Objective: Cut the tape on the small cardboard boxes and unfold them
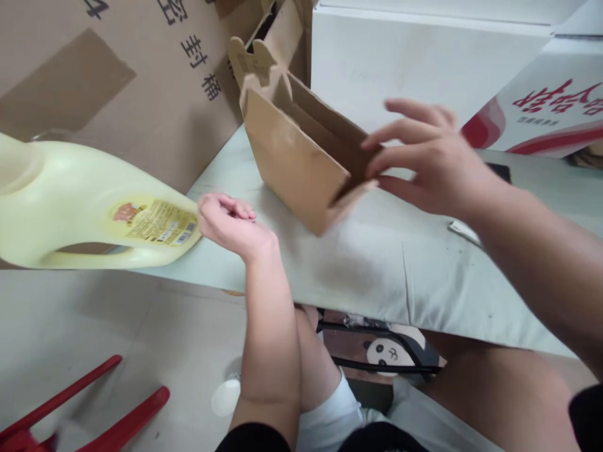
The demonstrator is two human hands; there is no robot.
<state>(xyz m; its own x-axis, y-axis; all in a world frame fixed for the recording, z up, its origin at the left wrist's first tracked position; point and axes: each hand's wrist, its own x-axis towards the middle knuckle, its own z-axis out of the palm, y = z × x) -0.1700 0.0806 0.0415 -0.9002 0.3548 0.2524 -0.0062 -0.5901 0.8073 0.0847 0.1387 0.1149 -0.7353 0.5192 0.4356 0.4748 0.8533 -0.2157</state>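
An open-topped brown cardboard box stands on the cloth-covered table, with cut, wavy edges at its far end. My right hand is at the near right end of this box, its thumb and a fingertip pinching the end flap while other fingers are raised. That end is blurred by motion. My left hand is curled closed above the table, left of the box and beside the base of a pale yellow jug lying on its side. What its fingers hold, if anything, is hidden.
Behind are a large carton with black print, another piece of cardboard and white boxes with red print. A dark flat object lies beyond my right wrist. Red stool legs and a white round item are below.
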